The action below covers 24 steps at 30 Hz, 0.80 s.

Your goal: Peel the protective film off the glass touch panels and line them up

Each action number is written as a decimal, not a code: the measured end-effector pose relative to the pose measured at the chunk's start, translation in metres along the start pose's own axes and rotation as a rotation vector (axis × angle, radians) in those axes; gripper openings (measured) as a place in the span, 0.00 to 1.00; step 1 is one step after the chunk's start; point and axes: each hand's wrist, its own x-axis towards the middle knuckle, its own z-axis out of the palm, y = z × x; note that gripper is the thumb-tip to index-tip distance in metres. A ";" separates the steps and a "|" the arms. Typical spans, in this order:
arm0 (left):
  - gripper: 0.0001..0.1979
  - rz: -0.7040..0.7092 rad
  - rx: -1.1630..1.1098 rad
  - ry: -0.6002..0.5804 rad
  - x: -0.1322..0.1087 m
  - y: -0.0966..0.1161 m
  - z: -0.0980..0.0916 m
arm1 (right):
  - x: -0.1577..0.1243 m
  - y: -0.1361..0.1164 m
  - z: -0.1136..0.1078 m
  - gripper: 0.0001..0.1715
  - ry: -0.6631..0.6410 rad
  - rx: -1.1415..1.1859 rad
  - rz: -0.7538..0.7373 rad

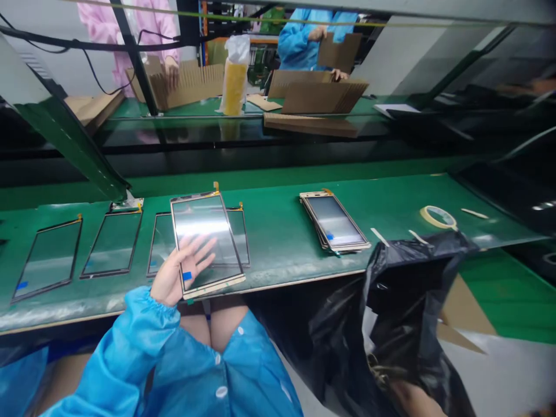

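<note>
Though open, black bag, contents hidden.

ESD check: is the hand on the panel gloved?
No, the hand against the glass panel shows bare skin.

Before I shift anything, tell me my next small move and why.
Probably lay the gold-edged glass panel from your left hand onto the stack of panels, gold tab away from you. It overlaps a panel in the row on the green mat, while the stack's tabs point the same way as the one you hold.
</note>
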 end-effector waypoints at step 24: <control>0.19 0.570 0.287 0.053 -0.066 -0.041 0.028 | 0.004 -0.306 0.040 0.18 0.115 -0.013 -1.117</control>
